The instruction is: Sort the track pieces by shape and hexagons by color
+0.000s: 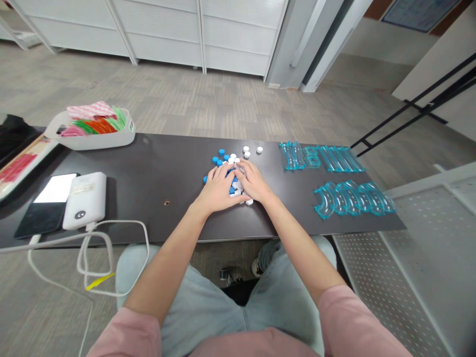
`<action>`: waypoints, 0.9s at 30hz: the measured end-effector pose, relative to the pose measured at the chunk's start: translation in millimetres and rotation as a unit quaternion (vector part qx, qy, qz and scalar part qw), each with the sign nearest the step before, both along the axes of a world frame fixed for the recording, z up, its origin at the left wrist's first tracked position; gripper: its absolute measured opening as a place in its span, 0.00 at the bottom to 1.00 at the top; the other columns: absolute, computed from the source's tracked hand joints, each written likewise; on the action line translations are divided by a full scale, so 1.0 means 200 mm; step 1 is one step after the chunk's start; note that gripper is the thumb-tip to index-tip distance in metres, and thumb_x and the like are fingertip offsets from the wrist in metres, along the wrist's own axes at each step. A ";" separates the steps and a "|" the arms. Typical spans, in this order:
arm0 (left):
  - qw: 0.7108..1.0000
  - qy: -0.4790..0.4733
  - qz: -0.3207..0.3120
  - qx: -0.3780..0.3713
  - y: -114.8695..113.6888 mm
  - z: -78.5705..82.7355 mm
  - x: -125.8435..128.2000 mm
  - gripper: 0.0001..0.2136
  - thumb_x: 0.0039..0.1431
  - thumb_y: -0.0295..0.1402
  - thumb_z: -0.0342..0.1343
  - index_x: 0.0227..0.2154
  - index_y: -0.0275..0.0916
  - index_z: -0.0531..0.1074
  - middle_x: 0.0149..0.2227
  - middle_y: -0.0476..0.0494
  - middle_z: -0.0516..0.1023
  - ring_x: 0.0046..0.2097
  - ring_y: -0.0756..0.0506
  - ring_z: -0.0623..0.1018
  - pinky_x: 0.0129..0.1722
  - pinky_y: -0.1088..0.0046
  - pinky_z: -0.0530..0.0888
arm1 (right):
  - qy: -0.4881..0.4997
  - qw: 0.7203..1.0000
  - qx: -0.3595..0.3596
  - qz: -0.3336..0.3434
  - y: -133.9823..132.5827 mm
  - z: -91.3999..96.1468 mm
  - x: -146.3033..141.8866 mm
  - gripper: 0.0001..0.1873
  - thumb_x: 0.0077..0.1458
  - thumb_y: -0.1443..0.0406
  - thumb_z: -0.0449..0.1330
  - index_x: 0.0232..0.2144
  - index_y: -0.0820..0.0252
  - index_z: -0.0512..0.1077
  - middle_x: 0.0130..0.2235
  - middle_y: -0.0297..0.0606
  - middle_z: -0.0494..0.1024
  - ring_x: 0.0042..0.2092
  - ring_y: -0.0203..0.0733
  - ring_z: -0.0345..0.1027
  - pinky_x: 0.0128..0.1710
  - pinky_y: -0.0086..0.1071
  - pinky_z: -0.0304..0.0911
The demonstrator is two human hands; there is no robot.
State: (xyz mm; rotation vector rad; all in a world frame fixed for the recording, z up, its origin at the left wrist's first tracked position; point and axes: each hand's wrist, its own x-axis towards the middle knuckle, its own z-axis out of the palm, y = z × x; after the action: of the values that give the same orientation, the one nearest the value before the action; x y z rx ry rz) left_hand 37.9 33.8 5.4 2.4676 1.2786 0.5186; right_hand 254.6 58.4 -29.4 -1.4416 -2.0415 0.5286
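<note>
Both my hands lie palm down on a pile of small blue and white round pieces [229, 159] in the middle of the dark table [156, 173]. My left hand [219, 188] covers the pile's left side, fingers spread. My right hand [253, 182] covers the right side, its fingers meeting the left hand's. More pieces poke out beneath and between the hands. A few loose white pieces [253, 149] lie just beyond the pile. I cannot tell whether either hand grips a piece.
Clear turquoise curved and straight track pieces [323, 157] lie in two rows at the right, the nearer row [353, 198] by the table edge. A white basket [92, 130] of coloured items stands far left. A phone [48, 203], power bank [85, 199] and cable [111, 238] sit front left.
</note>
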 end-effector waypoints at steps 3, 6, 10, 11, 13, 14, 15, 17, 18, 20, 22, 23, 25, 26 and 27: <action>1.000 0.019 0.000 0.005 -0.01 0.01 0.01 0.47 0.72 0.63 0.70 0.83 0.40 0.69 0.87 0.25 0.63 0.89 0.23 0.59 0.89 0.34 0.50 | 0.035 0.999 0.015 0.035 0.00 -0.01 -0.01 0.40 0.86 0.37 0.46 0.77 0.54 0.75 0.80 0.55 0.74 0.83 0.56 0.65 0.87 0.58 0.58; 0.999 0.039 0.005 0.012 -0.02 0.03 0.02 0.44 0.73 0.63 0.70 0.82 0.43 0.71 0.87 0.27 0.63 0.90 0.22 0.56 0.89 0.32 0.47 | 0.040 0.998 0.035 0.039 0.03 0.02 0.03 0.41 0.86 0.35 0.44 0.75 0.54 0.76 0.79 0.54 0.75 0.82 0.56 0.66 0.85 0.57 0.60; 0.999 0.039 0.011 0.008 -0.03 0.05 0.00 0.38 0.74 0.59 0.69 0.79 0.45 0.75 0.85 0.28 0.68 0.87 0.23 0.62 0.88 0.31 0.52 | -0.041 0.996 0.068 -0.038 0.17 0.09 0.10 0.33 0.86 0.42 0.51 0.76 0.52 0.77 0.80 0.53 0.74 0.82 0.62 0.65 0.84 0.64 0.58; 0.999 0.035 0.017 0.010 -0.02 0.06 -0.02 0.36 0.75 0.58 0.68 0.78 0.46 0.76 0.83 0.29 0.70 0.86 0.24 0.64 0.87 0.32 0.53 | -0.068 0.994 0.064 -0.062 0.21 0.09 0.12 0.31 0.86 0.45 0.54 0.77 0.51 0.76 0.81 0.52 0.73 0.82 0.64 0.64 0.84 0.67 0.57; 0.999 0.027 0.035 0.009 -0.02 0.07 -0.06 0.31 0.77 0.54 0.67 0.75 0.46 0.78 0.81 0.30 0.73 0.84 0.25 0.67 0.86 0.34 0.57 | -0.104 0.989 0.038 -0.098 0.29 0.10 0.14 0.30 0.83 0.49 0.59 0.77 0.50 0.77 0.81 0.51 0.73 0.83 0.68 0.62 0.83 0.70 0.56; 0.999 0.024 0.047 0.006 -0.01 0.07 -0.08 0.28 0.78 0.52 0.67 0.73 0.46 0.80 0.80 0.30 0.74 0.83 0.25 0.69 0.85 0.36 0.59 | -0.111 0.988 0.024 -0.108 0.31 0.09 0.14 0.30 0.81 0.50 0.61 0.76 0.51 0.78 0.80 0.52 0.75 0.82 0.69 0.62 0.83 0.71 0.57; 0.998 0.021 0.059 0.004 -0.01 0.07 -0.11 0.26 0.78 0.49 0.67 0.72 0.46 0.81 0.78 0.30 0.76 0.82 0.26 0.70 0.84 0.37 0.61 | -0.113 0.987 0.012 -0.113 0.33 0.09 0.15 0.29 0.80 0.50 0.63 0.75 0.51 0.79 0.78 0.53 0.77 0.81 0.71 0.63 0.81 0.71 0.59; 0.996 0.017 0.086 0.004 0.01 0.08 -0.16 0.21 0.77 0.45 0.66 0.67 0.46 0.83 0.75 0.31 0.78 0.79 0.26 0.73 0.80 0.40 0.65 | -0.109 0.987 0.004 -0.117 0.33 0.07 0.16 0.29 0.78 0.50 0.64 0.73 0.52 0.81 0.73 0.55 0.80 0.78 0.73 0.65 0.78 0.70 0.63; 0.995 0.016 0.097 0.005 0.01 0.08 -0.18 0.19 0.77 0.43 0.66 0.65 0.46 0.84 0.74 0.31 0.80 0.78 0.26 0.74 0.79 0.41 0.67 | -0.106 0.987 0.006 -0.118 0.31 0.07 0.16 0.28 0.78 0.49 0.65 0.71 0.51 0.82 0.72 0.55 0.81 0.76 0.73 0.66 0.77 0.71 0.64; 0.993 0.016 0.116 0.005 0.03 0.08 -0.22 0.14 0.77 0.40 0.65 0.60 0.45 0.85 0.72 0.32 0.80 0.77 0.27 0.75 0.77 0.43 0.69 | -0.102 0.988 0.011 -0.114 0.27 0.06 0.19 0.27 0.77 0.47 0.64 0.68 0.49 0.84 0.69 0.54 0.82 0.74 0.74 0.67 0.75 0.71 0.66; 0.991 0.015 0.133 -0.002 0.04 0.08 -0.25 0.13 0.77 0.39 0.64 0.58 0.45 0.85 0.72 0.32 0.80 0.76 0.28 0.76 0.77 0.43 0.69 | -0.099 0.990 0.011 -0.101 0.23 0.06 0.22 0.26 0.78 0.44 0.62 0.66 0.47 0.84 0.67 0.53 0.82 0.72 0.73 0.68 0.73 0.71 0.67; 0.990 0.013 0.143 -0.007 0.04 0.08 -0.26 0.14 0.77 0.40 0.64 0.60 0.45 0.84 0.73 0.32 0.80 0.76 0.28 0.76 0.77 0.43 0.68 | -0.097 0.991 0.009 -0.091 0.20 0.06 0.24 0.26 0.79 0.43 0.61 0.65 0.47 0.84 0.66 0.53 0.83 0.71 0.73 0.68 0.73 0.71 0.67; 0.986 0.013 0.163 -0.019 0.04 0.07 -0.27 0.21 0.78 0.44 0.65 0.67 0.46 0.81 0.77 0.31 0.77 0.79 0.27 0.73 0.79 0.41 0.67 | -0.091 0.994 0.004 -0.066 0.14 0.06 0.27 0.28 0.81 0.40 0.57 0.65 0.46 0.84 0.66 0.52 0.82 0.70 0.71 0.68 0.74 0.71 0.66; 0.985 0.016 0.168 -0.024 0.03 0.07 -0.27 0.25 0.77 0.47 0.66 0.71 0.46 0.79 0.79 0.30 0.74 0.81 0.25 0.70 0.79 0.40 0.66 | -0.087 0.995 0.003 -0.049 0.11 0.06 0.29 0.30 0.80 0.38 0.57 0.66 0.46 0.83 0.67 0.52 0.82 0.71 0.71 0.68 0.75 0.71 0.64; 0.985 0.020 0.168 -0.029 0.02 0.06 -0.27 0.29 0.76 0.50 0.67 0.74 0.46 0.77 0.81 0.29 0.72 0.83 0.24 0.67 0.80 0.39 0.65 | -0.083 0.996 0.003 -0.029 0.07 0.06 0.30 0.33 0.79 0.36 0.58 0.68 0.46 0.82 0.69 0.52 0.81 0.73 0.71 0.67 0.76 0.71 0.63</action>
State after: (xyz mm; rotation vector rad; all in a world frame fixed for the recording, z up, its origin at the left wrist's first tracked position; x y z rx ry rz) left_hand -15.4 38.8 17.9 2.2344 1.7153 0.5044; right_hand 314.8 72.4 -16.7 -1.5830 -2.1190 0.3878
